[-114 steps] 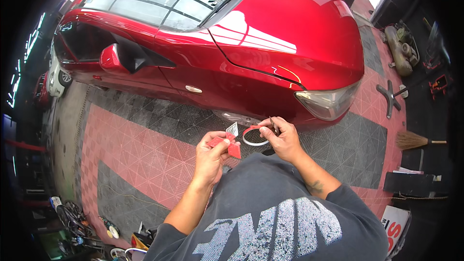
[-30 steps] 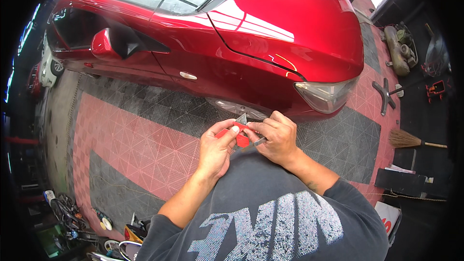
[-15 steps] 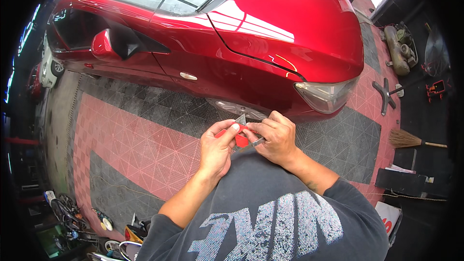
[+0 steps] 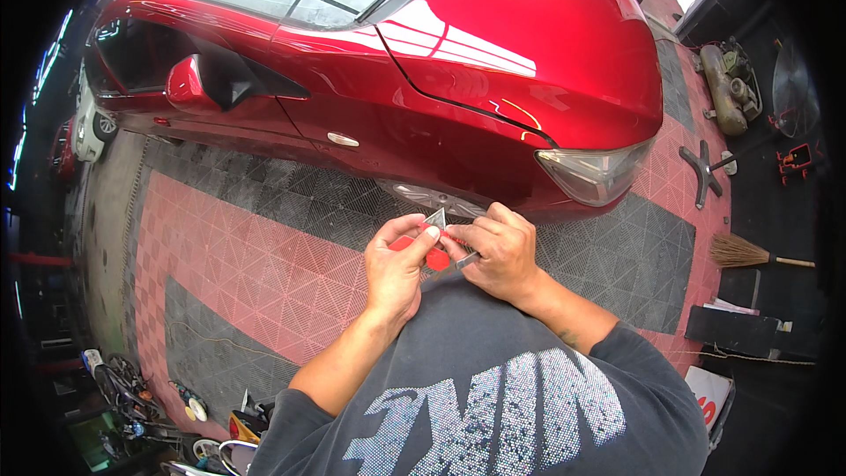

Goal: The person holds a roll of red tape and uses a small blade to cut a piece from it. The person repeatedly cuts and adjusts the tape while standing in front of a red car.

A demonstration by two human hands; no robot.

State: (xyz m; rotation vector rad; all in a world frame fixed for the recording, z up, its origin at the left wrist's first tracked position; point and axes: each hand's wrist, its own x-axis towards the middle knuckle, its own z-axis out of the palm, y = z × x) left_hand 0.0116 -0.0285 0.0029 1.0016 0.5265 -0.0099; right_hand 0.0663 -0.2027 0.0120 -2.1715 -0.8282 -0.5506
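Note:
I stand beside a shiny red car (image 4: 493, 62), near its front wheel. My left hand (image 4: 397, 266) grips a small red tool (image 4: 434, 256) with a silvery triangular tip (image 4: 435, 218) that points up. My right hand (image 4: 499, 252) is pressed against it from the right, fingers pinching at the same small piece and a thin grey strip (image 4: 469, 258). Both hands are held close together in front of my chest, above my grey printed shirt (image 4: 493, 388). What exactly lies between the right fingers is mostly hidden.
The floor is red and black plastic grid tiles (image 4: 264, 273). A broom (image 4: 749, 254) lies at the right, with a black cross-shaped stand (image 4: 705, 167) and a compressor (image 4: 730, 92) beyond it. Tools and buckets crowd the lower left (image 4: 141, 397). The car's headlight (image 4: 595, 174) is just ahead.
Earlier my hands were apart, the right one holding a loop of thin strip. They have come together on the red tool and have hardly moved in the last second.

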